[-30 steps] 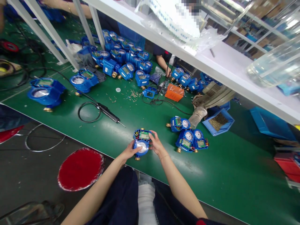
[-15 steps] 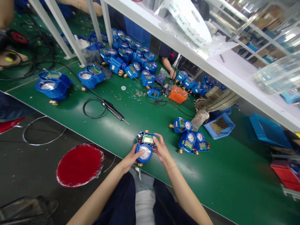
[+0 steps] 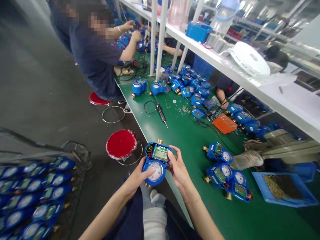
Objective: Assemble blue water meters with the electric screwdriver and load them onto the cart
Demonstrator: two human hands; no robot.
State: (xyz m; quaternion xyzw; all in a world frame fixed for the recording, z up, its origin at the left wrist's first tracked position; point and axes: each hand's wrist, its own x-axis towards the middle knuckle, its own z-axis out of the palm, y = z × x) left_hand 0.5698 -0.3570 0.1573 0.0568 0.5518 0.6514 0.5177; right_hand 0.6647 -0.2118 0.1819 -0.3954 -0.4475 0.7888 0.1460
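Note:
Between my two hands is a blue water meter, its round white dial toward me and a green circuit board with a small display above it. Brass fittings stick out at its top and bottom. My left hand grips the lower left side, thumb lying across the dial. My right hand holds the upper right side, thumb at the edge of the display. The meter is held over the edge of the green bench. On the bench beyond it lies a black electric screwdriver with its cable.
Three more meters stand to the right, near a blue bin of small brass-coloured parts. An orange box sits farther back. A red stool and a rack of meters are at left. A co-worker sits at the far left.
My view has swung to the left, bringing the seated co-worker and the rack of meters into sight. Both hands still hold the meter, which is now over the bench edge.

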